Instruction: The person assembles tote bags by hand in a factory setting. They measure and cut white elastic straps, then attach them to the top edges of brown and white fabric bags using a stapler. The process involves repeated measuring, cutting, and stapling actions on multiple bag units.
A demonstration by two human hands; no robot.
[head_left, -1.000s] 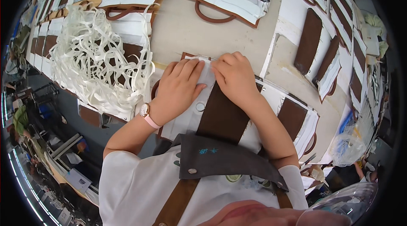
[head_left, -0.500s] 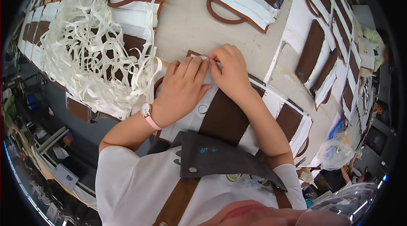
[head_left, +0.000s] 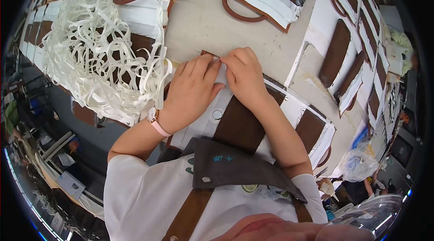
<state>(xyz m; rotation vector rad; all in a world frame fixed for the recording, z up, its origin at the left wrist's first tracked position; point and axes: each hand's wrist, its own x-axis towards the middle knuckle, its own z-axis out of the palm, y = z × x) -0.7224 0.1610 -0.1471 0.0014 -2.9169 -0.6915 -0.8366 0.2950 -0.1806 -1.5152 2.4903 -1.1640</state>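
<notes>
A bag panel [head_left: 239,123], brown with white lining and a brown edge, lies on the table right in front of me. My left hand [head_left: 192,89] rests palm down on its left part, fingers stretched out and thumb apart. At the panel's far corner, my right hand [head_left: 244,76] pinches with thumb and forefinger against the left fingertips. What sits in that pinch is too small and covered to make out. A round snap [head_left: 217,114] shows on the lining below my hands. Part of a brown handle curves out beside my left wrist.
A tangled heap of white strips [head_left: 99,55] lies at the left, over other panels. Another bag panel with a brown handle [head_left: 242,16] lies at the far side. More brown-and-white pieces [head_left: 335,53] cover the right. A clear plastic bag [head_left: 359,164] sits at the right edge.
My right fingers have shifted slightly left along the far corner, closer to the left fingertips. The left hand stays on the panel. The whole view has tilted slightly.
</notes>
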